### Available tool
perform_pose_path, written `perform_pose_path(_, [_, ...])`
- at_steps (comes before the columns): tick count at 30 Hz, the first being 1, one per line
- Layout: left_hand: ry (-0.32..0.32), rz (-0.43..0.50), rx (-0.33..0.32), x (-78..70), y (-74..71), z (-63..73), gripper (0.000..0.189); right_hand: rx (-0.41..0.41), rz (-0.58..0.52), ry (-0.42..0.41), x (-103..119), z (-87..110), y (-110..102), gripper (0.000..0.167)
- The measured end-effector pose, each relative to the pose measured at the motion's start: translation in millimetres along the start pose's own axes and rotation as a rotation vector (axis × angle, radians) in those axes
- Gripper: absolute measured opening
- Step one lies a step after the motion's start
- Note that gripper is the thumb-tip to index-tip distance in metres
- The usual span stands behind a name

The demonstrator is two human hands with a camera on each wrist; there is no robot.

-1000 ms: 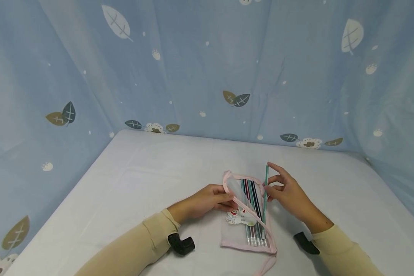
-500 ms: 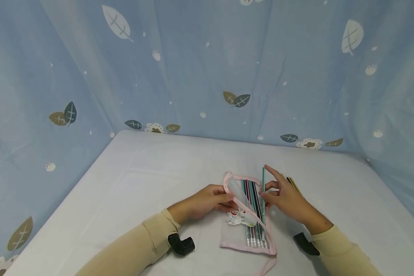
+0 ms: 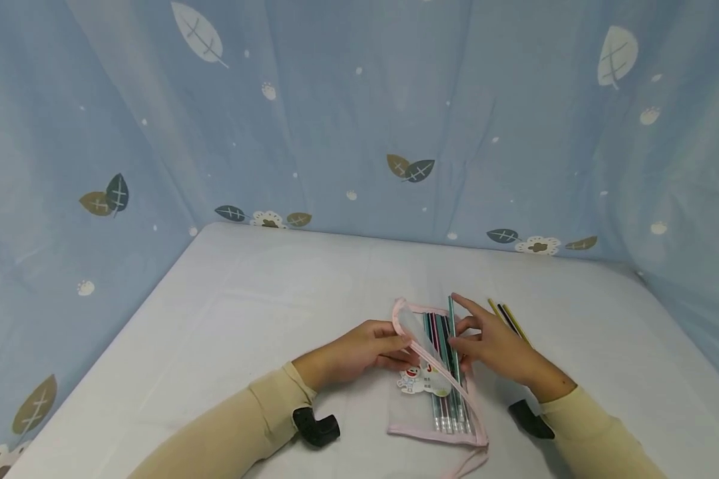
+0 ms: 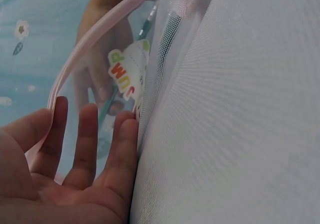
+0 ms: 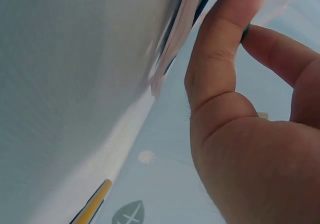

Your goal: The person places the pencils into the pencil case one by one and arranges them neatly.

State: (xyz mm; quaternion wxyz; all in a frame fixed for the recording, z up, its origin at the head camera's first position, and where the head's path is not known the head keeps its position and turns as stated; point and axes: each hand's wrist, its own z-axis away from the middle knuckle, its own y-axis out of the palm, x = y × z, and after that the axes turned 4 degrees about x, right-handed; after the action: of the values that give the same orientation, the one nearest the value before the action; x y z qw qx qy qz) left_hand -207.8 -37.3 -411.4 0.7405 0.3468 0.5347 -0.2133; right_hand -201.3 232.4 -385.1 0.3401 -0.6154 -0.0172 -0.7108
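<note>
Head: mesh pouch (image 3: 404, 412) lying on white surface (image 3: 275, 293). Left hand (image 3: 357, 354) fingers clamped on its pink rim (image 3: 436, 364); right hand (image 3: 502, 349) fingers pinching green pencil (image 3: 451, 311), lower part inside pouch.

Left wrist: thumb and forefinger on rim.

Right wrist: yellow pencil (image 5: 93, 202) near hand.

My left forearm (image 3: 222, 429) comes in from the lower left and my right forearm (image 3: 599, 439) from the lower right, both angling inward, wrists bare beyond beige sleeves. My left hand (image 3: 365, 352) has its palm turned up; the left thumb (image 4: 30, 129) pinches against the left index finger (image 4: 55, 134), the other fingers apart and slightly bent. My right hand (image 3: 497, 346), near it but not touching, also pinches, its right index finger (image 3: 467, 305) stretched forward.
</note>
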Motion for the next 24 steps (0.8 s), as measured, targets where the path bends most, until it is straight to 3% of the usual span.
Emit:
perform_pose_path(7, [-0.005,0.013,0.015,-0.6,-0.6,1.0,0.031,0.029,0.007,0.016,-1,-0.9,1,0.086])
perform_pose_path(13, [0.006,-0.002,0.017,1.1,-1.7,-0.2,0.032,0.077,0.042,-0.028,-2,-2.2,4,0.083])
perform_pose_path(24, [0.007,-0.015,0.022,1.4,-0.5,0.8,0.033,0.054,0.098,-0.016,0,-1.1,11,0.07])
